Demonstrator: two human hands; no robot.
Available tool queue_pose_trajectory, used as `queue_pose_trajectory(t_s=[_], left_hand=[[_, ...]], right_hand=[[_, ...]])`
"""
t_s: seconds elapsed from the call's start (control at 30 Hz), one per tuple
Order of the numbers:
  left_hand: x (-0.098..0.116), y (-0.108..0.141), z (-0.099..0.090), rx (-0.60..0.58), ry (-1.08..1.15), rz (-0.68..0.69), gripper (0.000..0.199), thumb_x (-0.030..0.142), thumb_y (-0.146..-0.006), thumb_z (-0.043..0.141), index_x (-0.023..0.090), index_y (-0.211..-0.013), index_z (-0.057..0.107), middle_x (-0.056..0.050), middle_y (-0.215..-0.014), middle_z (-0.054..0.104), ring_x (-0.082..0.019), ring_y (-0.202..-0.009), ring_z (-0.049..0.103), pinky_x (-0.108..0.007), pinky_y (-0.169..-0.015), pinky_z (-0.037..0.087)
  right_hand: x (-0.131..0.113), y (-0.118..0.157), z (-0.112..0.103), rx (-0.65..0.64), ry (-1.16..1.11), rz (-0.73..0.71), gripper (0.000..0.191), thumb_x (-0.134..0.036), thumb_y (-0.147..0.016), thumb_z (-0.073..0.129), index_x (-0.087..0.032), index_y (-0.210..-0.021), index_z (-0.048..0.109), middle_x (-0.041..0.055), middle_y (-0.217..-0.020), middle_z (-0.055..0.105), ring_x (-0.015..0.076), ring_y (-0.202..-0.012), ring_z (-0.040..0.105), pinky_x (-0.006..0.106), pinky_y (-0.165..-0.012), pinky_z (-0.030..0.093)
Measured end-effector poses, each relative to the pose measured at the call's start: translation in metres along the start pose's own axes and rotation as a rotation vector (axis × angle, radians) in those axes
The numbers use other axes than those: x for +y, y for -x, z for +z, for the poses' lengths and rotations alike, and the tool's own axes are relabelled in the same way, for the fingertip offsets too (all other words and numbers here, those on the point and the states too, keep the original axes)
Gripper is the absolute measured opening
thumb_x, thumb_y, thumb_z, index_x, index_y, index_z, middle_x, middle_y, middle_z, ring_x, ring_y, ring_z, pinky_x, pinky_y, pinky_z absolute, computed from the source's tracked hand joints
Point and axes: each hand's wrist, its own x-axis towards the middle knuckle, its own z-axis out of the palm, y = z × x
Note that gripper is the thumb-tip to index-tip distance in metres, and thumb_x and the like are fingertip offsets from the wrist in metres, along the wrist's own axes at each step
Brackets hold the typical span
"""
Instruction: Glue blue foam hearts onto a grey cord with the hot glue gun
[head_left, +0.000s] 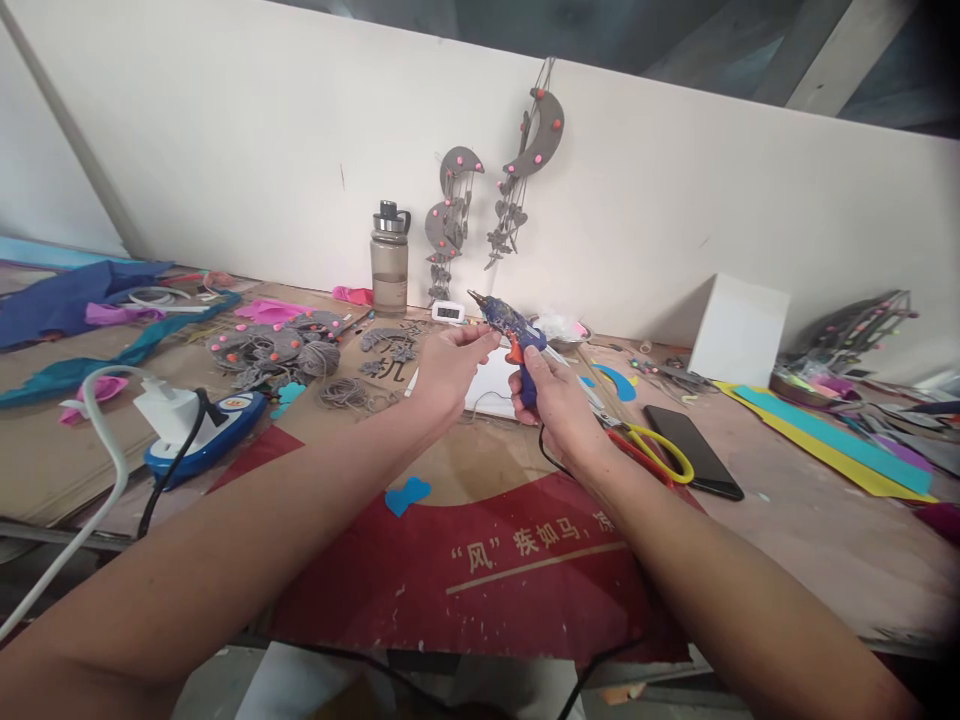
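My right hand [561, 398] is wrapped round the handle of a blue hot glue gun [516, 330], near its orange trigger. The gun's nozzle tilts up and to the left. Close beside the gun's body, my left hand [452, 368] has its thumb and fingers pressed together; what they pinch, if anything, is too small to make out. Beneath the hands lies a white sheet [491, 385] with a thin grey cord on it. A blue felt cutout [407, 495] rests on the red-and-brown cardboard [525, 590] in front.
Left of the hands are grey felt pieces [262, 345], a cord bundle [343, 392] and a blue power strip [202, 440]. Yellow-handled scissors [660, 452] and a black phone [694, 455] lie to the right. A bottle [389, 260] stands behind; moon-shaped hangings [551, 135] are on the wall.
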Motion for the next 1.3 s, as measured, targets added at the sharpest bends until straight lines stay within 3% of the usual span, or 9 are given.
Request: queue_pose_trajectory(t_s=[0.17, 0.5, 0.9, 1.3], left_hand=[[-0.006, -0.002, -0.002, 0.026, 0.026, -0.027, 0.014, 0.026, -0.067, 0.071, 0.014, -0.074, 0.066, -0.001, -0.075, 0.065, -0.008, -0.060, 0.047, -0.022, -0.056, 0.038], [-0.017, -0.008, -0.001, 0.074, -0.052, 0.053, 0.015, 0.029, -0.070, 0.064, 0.015, -0.076, 0.066, -0.001, -0.075, 0.066, -0.008, -0.062, 0.052, -0.021, -0.060, 0.042], [-0.012, -0.011, -0.012, 0.046, -0.314, 0.143, 0.013, 0.024, -0.068, 0.058, 0.015, -0.074, 0.065, 0.000, -0.073, 0.065, -0.011, -0.064, 0.052, -0.022, -0.063, 0.042], [-0.013, -0.015, -0.022, 0.037, -0.405, 0.179, 0.013, 0.024, -0.067, 0.057, 0.015, -0.070, 0.065, 0.002, -0.063, 0.057, -0.009, -0.056, 0.044, -0.023, -0.052, 0.032]], right_hand=[[0.010, -0.002, 0.002, -0.004, 0.027, -0.018, 0.042, -0.061, -0.081, 0.059, -0.020, -0.080, 0.051, -0.0020, -0.062, 0.054, 0.0071, -0.040, 0.044, 0.019, -0.032, 0.028], [0.006, 0.006, 0.017, 0.038, 0.031, 0.096, 0.042, -0.060, -0.082, 0.058, -0.018, -0.087, 0.057, -0.0017, -0.061, 0.052, 0.0079, -0.042, 0.046, 0.017, -0.031, 0.025], [-0.018, 0.006, 0.007, -0.071, -0.268, 0.358, 0.027, -0.039, -0.092, 0.051, -0.014, -0.085, 0.060, -0.0025, -0.057, 0.044, 0.0043, -0.040, 0.034, 0.014, -0.028, 0.016], [-0.024, 0.004, 0.005, -0.121, -0.384, 0.471, 0.024, -0.030, -0.095, 0.046, -0.010, -0.086, 0.056, -0.0043, -0.055, 0.042, 0.0026, -0.038, 0.034, 0.010, -0.026, 0.017]])
